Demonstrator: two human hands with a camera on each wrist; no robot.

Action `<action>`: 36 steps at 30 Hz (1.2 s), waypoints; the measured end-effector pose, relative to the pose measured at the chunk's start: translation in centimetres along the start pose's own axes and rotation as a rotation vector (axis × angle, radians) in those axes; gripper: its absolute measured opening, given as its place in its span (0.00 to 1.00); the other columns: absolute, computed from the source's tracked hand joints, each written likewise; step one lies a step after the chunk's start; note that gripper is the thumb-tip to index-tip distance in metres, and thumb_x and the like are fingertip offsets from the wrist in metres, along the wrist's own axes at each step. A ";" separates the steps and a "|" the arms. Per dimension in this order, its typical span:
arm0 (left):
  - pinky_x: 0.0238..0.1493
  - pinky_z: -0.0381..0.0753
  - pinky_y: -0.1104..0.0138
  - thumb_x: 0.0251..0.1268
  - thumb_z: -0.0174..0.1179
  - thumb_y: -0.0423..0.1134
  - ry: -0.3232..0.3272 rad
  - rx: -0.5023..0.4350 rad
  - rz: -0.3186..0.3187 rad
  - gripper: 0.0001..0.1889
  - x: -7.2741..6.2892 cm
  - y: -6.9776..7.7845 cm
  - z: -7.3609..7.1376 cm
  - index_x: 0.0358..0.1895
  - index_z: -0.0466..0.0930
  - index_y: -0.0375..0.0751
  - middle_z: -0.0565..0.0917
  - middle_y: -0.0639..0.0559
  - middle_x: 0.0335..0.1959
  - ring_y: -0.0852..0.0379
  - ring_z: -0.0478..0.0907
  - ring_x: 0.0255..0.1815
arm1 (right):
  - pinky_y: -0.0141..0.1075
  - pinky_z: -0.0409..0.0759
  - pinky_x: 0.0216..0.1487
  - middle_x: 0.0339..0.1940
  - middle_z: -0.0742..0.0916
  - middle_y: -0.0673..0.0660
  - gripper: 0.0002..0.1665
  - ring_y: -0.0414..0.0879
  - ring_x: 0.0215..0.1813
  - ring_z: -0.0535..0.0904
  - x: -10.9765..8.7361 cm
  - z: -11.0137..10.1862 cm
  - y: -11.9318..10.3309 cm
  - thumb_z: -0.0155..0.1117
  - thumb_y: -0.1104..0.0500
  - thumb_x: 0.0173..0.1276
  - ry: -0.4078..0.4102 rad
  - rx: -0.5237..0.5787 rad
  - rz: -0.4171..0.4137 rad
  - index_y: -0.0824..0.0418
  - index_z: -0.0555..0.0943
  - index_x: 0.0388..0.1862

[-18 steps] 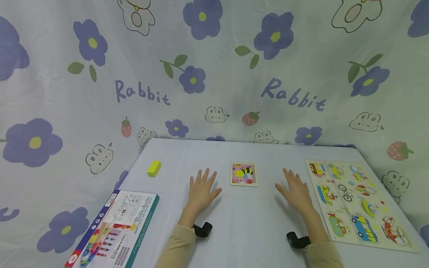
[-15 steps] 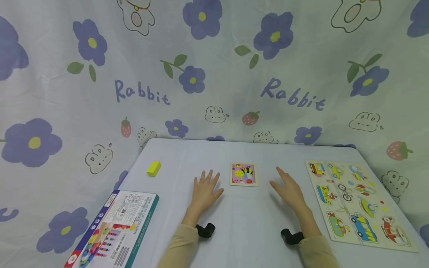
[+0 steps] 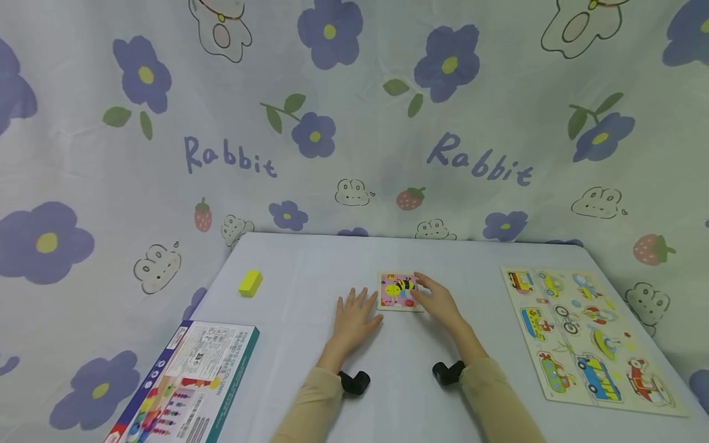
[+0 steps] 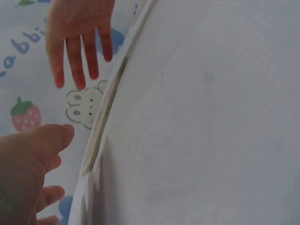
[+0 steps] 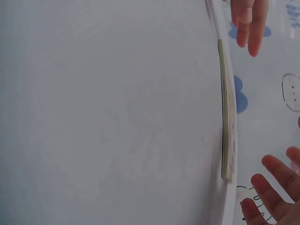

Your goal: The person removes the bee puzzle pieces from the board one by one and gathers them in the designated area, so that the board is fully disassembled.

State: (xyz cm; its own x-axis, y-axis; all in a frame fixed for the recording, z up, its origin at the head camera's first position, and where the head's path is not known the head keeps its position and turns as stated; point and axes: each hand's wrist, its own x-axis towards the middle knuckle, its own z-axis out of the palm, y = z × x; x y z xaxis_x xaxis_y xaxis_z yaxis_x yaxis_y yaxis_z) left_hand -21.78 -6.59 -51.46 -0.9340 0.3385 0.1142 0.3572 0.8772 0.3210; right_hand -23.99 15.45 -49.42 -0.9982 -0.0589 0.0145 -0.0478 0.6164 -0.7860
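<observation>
A small square bee puzzle (image 3: 396, 291) with a pink picture and wooden rim lies flat at the table's middle. My left hand (image 3: 352, 319) is just left of it and nearer to me, fingers spread and holding nothing. Over its right edge is my right hand (image 3: 439, 301), thumb and fingers apart; whether they touch it in the head view I cannot tell. The left wrist view shows the puzzle's edge (image 4: 107, 115) between my left hand (image 4: 28, 164) and my right hand. In the right wrist view, my right hand (image 5: 276, 192) appears apart from the puzzle's edge (image 5: 227, 112).
A yellow block (image 3: 250, 283) lies at the back left of the white table (image 3: 310, 264). A printed toy box (image 3: 194, 375) lies at the left front. On the right is a large wooden vehicle puzzle board (image 3: 587, 344). A flowered cloth (image 3: 332, 154) hangs behind.
My right hand has moved left from beside the vehicle board to the bee puzzle's right edge. The left hand has shifted right, nearer the bee puzzle. The head view has shifted slightly.
</observation>
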 end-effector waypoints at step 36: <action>0.65 0.53 0.45 0.63 0.51 0.54 0.155 0.014 0.083 0.23 0.7 -0.3 2.7 0.60 0.74 0.54 0.71 0.49 0.62 0.43 0.61 0.66 | 0.45 0.73 0.43 0.40 0.80 0.55 0.22 0.49 0.41 0.73 6.5 2.7 -1.6 0.62 0.57 0.62 -0.090 -0.268 -0.168 0.56 0.78 0.56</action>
State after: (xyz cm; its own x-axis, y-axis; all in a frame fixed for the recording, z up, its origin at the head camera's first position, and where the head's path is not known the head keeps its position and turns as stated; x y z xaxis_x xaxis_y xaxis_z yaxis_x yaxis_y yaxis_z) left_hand -22.55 -5.65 -54.00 -0.8909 0.3549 0.2835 0.4326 0.8532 0.2914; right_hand -30.27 11.97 -49.69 -0.9687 -0.2390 0.0664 -0.2318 0.7764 -0.5861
